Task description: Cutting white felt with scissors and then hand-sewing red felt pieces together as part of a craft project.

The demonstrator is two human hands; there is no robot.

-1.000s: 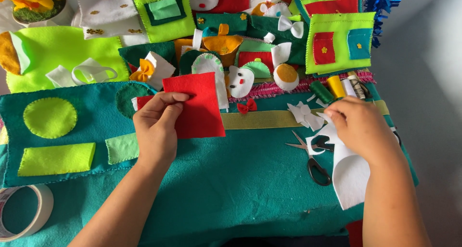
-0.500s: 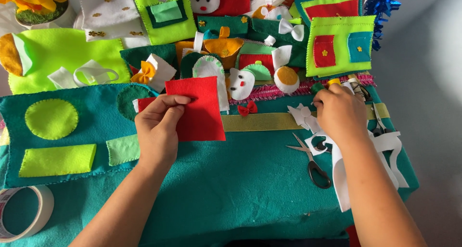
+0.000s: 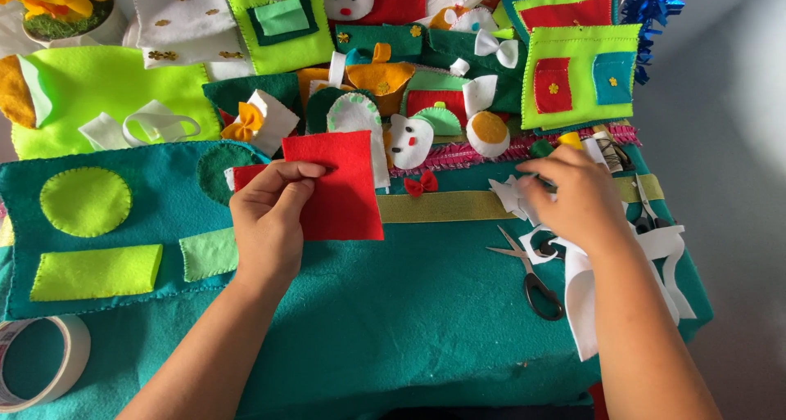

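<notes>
Your left hand (image 3: 266, 215) pinches a red felt square (image 3: 340, 187) by its left edge, thumb on top and fingers curled behind, holding it flat just above the teal felt cloth (image 3: 393, 305) that covers the table. The square sits near the middle of the view, its right edge just above a yellow-green ribbon strip (image 3: 442, 207) that runs across the cloth.

Your right hand (image 3: 573, 199) rests palm down over a cluster of white felt scraps (image 3: 512, 195), its fingers bent and touching them; whether anything is gripped underneath cannot be told. Just below that hand lie black-handled scissors (image 3: 532, 273), blades pointing left, and long white felt offcuts (image 3: 581, 305) trail toward the table's right edge.

To the left of the red square lies a teal felt panel (image 3: 172, 215) stitched with a lime circle (image 3: 85, 201), a lime rectangle (image 3: 96, 273) and a pale green patch (image 3: 209, 255). A roll of white tape (image 3: 41, 363) sits at the lower left corner. A small red bow (image 3: 421, 183) lies just right of the square. Beyond it, the far side of the table is crowded with felt pieces: a lime sheet (image 3: 98, 84), a lime panel with red and teal windows (image 3: 581, 76), and a white face-shaped piece (image 3: 407, 142).
</notes>
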